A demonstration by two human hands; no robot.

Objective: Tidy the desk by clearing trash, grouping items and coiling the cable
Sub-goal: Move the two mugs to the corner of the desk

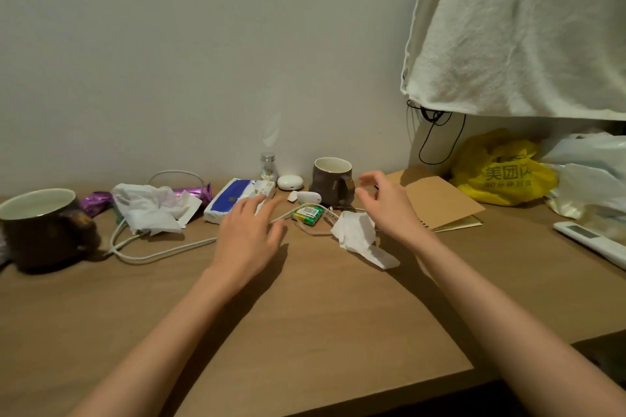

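Hovering mid-frame, the left hand (pixel 249 237) spreads wide over the white cable (pixel 162 252), which trails left across the surface (pixel 305 315). The right hand (pixel 386 205) hangs open, empty, above a crumpled tissue (pixel 355 234). Trash clearing looks barely begun; the next move likely calls for pinching that tissue.

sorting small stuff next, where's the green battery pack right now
In the head view the green battery pack lies mid-desk, in front of the back brown mug, left of the crumpled tissue by the right hand.
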